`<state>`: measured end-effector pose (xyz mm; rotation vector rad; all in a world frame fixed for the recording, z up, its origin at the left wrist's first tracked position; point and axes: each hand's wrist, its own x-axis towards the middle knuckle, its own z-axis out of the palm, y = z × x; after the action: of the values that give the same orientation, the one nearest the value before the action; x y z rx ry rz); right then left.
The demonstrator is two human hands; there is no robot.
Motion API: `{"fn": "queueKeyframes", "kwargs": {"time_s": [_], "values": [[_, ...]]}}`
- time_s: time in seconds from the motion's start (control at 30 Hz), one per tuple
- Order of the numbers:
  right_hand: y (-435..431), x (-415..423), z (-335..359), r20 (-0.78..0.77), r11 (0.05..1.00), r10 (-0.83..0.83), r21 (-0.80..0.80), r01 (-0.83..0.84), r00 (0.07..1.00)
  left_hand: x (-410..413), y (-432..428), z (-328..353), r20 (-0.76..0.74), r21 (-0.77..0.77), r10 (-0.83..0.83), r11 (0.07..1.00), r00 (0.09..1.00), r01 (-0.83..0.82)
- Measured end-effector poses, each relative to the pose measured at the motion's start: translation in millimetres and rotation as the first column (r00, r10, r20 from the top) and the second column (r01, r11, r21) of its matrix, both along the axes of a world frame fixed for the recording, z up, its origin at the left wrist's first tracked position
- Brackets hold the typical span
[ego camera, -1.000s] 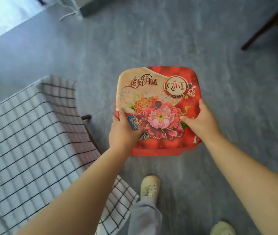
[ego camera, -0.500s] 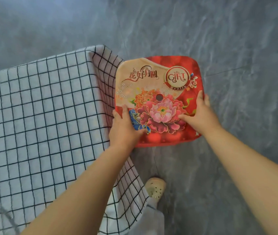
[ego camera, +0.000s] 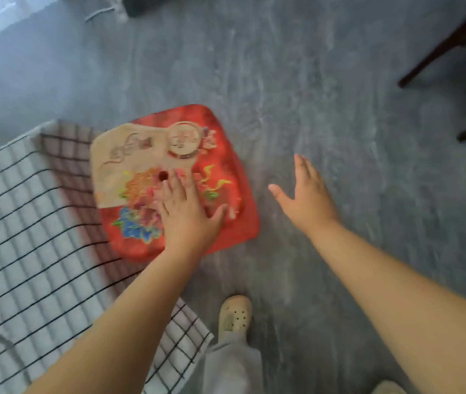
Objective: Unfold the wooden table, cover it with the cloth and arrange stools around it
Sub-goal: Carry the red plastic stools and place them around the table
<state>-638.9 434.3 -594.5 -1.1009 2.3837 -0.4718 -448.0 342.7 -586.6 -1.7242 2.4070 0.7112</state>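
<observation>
A red plastic stool [ego camera: 226, 155] with a flower print and a small centre hole stands on the grey floor beside the table. The table is covered by a white cloth [ego camera: 27, 223] with a black grid, whose edge hangs down next to the stool. My left hand [ego camera: 187, 214] lies flat on the stool's seat, fingers spread, gripping nothing. To the stool's right, my right hand [ego camera: 307, 199] hovers open over the floor, clear of the stool. The picture is blurred by motion.
Dark wooden legs of other furniture [ego camera: 436, 55] stand at the upper right. My foot in a beige clog [ego camera: 234, 317] is on the floor below the stool. A dark object and pale cords [ego camera: 146, 5] lie at the top edge. Grey floor [ego camera: 311, 81] stretches beyond the stool.
Both hands have let go of the stool's sides. The left hand now rests flat on the seat and the right hand has pulled away to the right. The stool is turned slightly.
</observation>
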Motion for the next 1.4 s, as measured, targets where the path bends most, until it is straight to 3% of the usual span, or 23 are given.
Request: {"fn": "queueKeyframes", "kwargs": {"time_s": [0.13, 0.23, 0.47, 0.67, 0.83, 1.03, 1.17, 1.3, 1.4], "values": [[118.5, -80.0, 9.1, -0.098, 0.98, -0.198, 0.012, 0.2, 0.975, -102.6, 79.9, 15.8, -0.041, -0.017, -0.217, 0.976, 0.975, 0.217], [225.2, -135.2, 12.4, -0.109, 0.911, -0.412, -0.038, 0.411, 0.905, -171.0, 157.3, 29.3, -0.056, -0.055, -0.384, 0.923, 0.922, 0.381], [584.5, -224.3, 31.2, -0.199, 0.655, -0.743, -0.02, 0.755, 0.639, -324.9, 455.5, 44.4, -0.139, 0.001, -0.688, 0.719, 0.712, 0.695], [895.8, -205.2, 50.2, -0.285, 0.284, -0.918, 0.009, 0.959, 0.274, -389.4, 732.8, 54.0, -0.193, 0.027, -0.901, 0.39, 0.388, 0.92], [1072.0, -129.7, 43.1, -0.307, -0.039, -0.951, 0.056, 0.998, -0.02, -388.8, 906.1, 45.7, -0.203, 0.086, -0.97, 0.122, 0.137, 0.989], [1152.0, -30.5, 8.5, -0.173, -0.459, -0.883, 0.114, 0.881, -0.437, -373.4, 1015.0, 6.8, -0.129, 0.102, -0.987, -0.112, -0.099, 0.988], [1145.5, 10.1, -20.0, 0.092, -0.605, -0.779, 0.155, 0.781, -0.621, -383.8, 1045.3, -20.7, -0.047, 0.125, -0.98, -0.197, -0.192, 0.972], [1128.3, 21.9, -40.8, 0.33, -0.703, -0.623, 0.163, 0.693, -0.709, -403.1, 1068.2, -37.6, -0.035, 0.118, -0.973, -0.232, -0.23, 0.966], [1115.7, 20.8, -49.3, 0.375, -0.718, -0.596, 0.147, 0.68, -0.71, -408.6, 1076.8, -45.6, -0.015, 0.152, -0.967, -0.255, -0.256, 0.955]]}}
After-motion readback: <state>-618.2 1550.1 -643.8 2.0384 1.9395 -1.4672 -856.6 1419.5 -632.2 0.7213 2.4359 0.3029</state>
